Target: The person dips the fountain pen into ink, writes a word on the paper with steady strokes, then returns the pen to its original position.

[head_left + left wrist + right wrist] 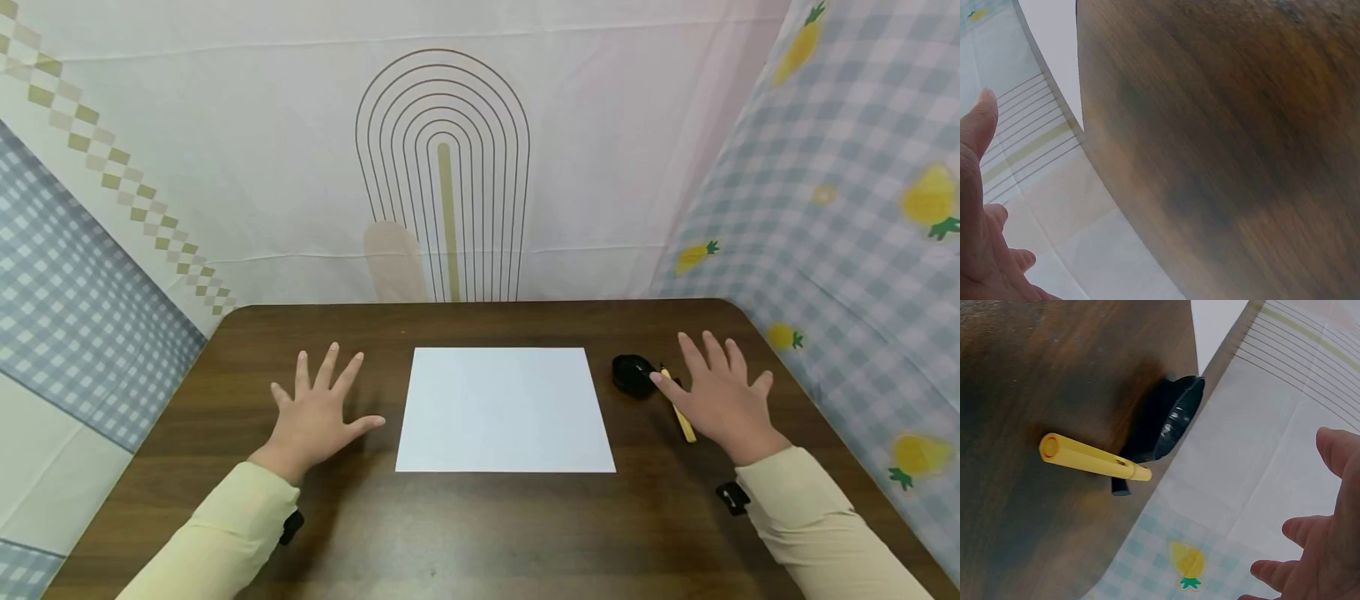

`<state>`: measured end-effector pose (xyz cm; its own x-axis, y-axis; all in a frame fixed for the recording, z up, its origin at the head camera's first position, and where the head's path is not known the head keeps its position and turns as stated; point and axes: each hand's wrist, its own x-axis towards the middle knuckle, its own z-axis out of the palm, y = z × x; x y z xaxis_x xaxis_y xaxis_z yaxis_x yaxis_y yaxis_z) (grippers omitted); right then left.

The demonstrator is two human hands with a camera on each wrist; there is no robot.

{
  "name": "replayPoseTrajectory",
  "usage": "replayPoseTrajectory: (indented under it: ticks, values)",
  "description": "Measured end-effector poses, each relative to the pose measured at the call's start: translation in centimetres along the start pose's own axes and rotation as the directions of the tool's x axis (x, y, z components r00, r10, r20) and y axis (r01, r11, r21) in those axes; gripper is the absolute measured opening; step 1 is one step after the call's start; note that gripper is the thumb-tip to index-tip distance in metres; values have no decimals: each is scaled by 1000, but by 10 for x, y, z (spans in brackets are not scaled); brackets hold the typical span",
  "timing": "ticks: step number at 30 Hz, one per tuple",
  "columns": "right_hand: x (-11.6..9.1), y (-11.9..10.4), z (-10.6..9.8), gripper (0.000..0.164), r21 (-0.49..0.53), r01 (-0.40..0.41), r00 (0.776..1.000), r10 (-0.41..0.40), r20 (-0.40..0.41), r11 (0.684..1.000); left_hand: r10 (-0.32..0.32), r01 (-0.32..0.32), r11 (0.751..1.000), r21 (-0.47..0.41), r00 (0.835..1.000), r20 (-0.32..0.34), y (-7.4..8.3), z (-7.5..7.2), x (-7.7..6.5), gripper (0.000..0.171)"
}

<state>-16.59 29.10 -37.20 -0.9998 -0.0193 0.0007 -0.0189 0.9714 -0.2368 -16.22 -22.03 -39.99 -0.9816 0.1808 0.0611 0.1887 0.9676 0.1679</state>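
1. Sleeves [217,533], pale, two, each with black wrist device [291,527]; lower left and lower right of the frame.
2. Table [480,533], brown wood grain; lower half.
3. Yellow pen-like tool [686,427], right of centre, crossed in the head view by the right thumb.
4. White paper [506,410], flat, centre.
5. Left hand [315,421], left of paper: palm down, grip apart, fingers fanned.
6. Right hand [720,404], right of paper: likewise.
7. Black rounded object [632,375], between paper and right hand, thumb overlapping its edge.
8. White cloth [600,150], upper frame.
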Motion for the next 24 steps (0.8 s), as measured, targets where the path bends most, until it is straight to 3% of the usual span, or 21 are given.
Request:
replayPoseTrajectory:
  ticks: [24]
  values:
    - [4, 20, 21, 91, -1, -16, 1000, 16, 2, 1000, 101, -99, 995, -21, 991, 92, 11, 15, 8, 95]
